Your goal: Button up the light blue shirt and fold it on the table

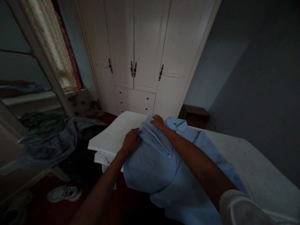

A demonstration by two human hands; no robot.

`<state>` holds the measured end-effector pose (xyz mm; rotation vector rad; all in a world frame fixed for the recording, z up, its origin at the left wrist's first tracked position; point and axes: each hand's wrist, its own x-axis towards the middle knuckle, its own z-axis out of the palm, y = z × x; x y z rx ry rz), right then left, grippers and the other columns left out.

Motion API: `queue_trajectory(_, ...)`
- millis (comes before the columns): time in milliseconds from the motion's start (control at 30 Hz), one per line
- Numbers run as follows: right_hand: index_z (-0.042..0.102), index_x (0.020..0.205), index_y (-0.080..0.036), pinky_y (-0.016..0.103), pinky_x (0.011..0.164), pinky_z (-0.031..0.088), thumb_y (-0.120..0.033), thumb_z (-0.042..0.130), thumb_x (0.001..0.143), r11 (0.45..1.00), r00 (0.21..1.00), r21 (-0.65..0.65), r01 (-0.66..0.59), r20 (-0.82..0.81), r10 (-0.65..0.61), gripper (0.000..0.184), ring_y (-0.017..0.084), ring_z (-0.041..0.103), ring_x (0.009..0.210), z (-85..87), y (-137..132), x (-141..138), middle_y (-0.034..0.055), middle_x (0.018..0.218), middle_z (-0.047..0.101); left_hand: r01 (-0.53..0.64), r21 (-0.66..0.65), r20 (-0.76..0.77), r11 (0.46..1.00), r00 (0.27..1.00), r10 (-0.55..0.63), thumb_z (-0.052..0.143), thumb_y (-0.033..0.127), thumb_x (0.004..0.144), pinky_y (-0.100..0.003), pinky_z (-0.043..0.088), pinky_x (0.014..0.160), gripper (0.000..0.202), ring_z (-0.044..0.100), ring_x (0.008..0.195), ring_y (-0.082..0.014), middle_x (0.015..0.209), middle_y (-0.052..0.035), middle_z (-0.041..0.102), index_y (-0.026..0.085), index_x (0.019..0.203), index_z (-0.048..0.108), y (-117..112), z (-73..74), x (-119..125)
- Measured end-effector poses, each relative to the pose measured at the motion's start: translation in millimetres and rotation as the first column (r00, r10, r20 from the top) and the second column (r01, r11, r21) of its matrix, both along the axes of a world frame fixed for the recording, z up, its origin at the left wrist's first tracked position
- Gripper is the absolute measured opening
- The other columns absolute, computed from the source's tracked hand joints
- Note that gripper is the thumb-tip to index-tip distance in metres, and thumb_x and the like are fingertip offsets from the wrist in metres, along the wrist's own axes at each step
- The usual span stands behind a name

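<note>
A light blue collared shirt (152, 172) lies over a white table, its lower part hanging off the near edge. The shirt's collar (177, 124) points toward the far side. My right hand (158, 122) is closed on a sleeve near its cuff, at the far edge of the table, with my forearm crossing over the shirt. My left hand (131, 140) holds the left side of the same sleeve, its fingers bent around the cloth and partly hidden. The sleeve is folded back over the shirt's body between both hands.
The white table (234, 150) stretches to the right. Behind it stand a white wardrobe (140, 43) and a small brown cabinet (195, 113). At left, crumpled clothes (53, 143) are heaped before a mirror (25, 75). A sneaker (64, 193) lies on the red floor.
</note>
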<state>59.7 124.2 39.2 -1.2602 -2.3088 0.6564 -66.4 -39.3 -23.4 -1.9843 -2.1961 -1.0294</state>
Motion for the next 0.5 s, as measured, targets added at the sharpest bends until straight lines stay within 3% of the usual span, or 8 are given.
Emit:
queue_trajectory(100,0.060,0.096,-0.014,0.033,0.091,0.045,-0.021,0.057,0.081,0.999,0.994,0.038,-0.024,-0.104,0.028,0.016,0.021,0.059,0.102,12.0,-2.9,10.2,0.0078,0.108,0.067,0.001,0.013,0.026,1.000,1.000,-0.001,0.049,0.013,0.074,-0.043,0.042,0.103,0.053,0.056,0.117,-0.0274,0.125,-0.0164,0.060,0.012,0.127,0.053,1.5,-2.0,-2.6)
queue_trajectory(200,0.058,0.097,-0.017,0.030,0.084,0.048,-0.029,0.052,0.085,0.996,0.961,0.080,-0.040,-0.269,0.060,0.018,0.017,0.060,0.094,33.7,-8.2,37.3,0.0035,0.103,0.066,-0.017,0.017,0.053,1.000,0.998,0.016,0.048,0.016,0.076,-0.044,0.042,0.103,0.053,0.055,0.117,-0.0285,0.125,-0.0166,0.059,0.013,0.128,0.051,3.3,-4.4,-4.4)
queue_trajectory(300,0.058,0.089,-0.019,0.032,0.080,0.049,-0.036,0.067,0.074,0.984,0.773,0.075,-0.160,-0.611,0.172,0.024,0.016,0.060,0.083,59.7,-19.4,80.7,0.0014,0.092,0.066,-0.017,0.013,0.067,1.000,0.998,0.016,0.049,0.019,0.077,-0.044,0.043,0.101,0.047,0.056,0.114,-0.0289,0.122,-0.0167,0.060,0.013,0.124,0.054,4.5,-4.8,-4.9)
queue_trajectory(433,0.057,0.083,-0.023,0.034,0.082,0.050,-0.036,0.079,0.063,0.958,0.600,0.025,-0.286,-0.775,0.199,0.032,0.015,0.061,0.078,92.2,-51.3,147.3,-0.0029,0.083,0.065,0.002,0.003,0.064,1.000,0.998,-0.003,0.050,0.022,0.078,-0.043,0.045,0.096,0.033,0.059,0.105,-0.0280,0.109,-0.0127,0.065,0.018,0.108,0.060,4.9,-1.4,-3.8)
queue_trajectory(500,0.058,0.082,-0.024,0.034,0.086,0.049,-0.034,0.081,0.060,0.960,0.545,0.024,-0.278,-0.819,0.178,0.033,0.014,0.062,0.080,104.5,-71.8,179.9,-0.0043,0.084,0.066,-0.001,-0.002,0.060,1.000,0.998,0.001,0.051,0.026,0.079,-0.042,0.046,0.094,0.029,0.060,0.101,-0.0278,0.106,-0.0124,0.065,0.018,0.105,0.060,4.6,0.4,-3.3)
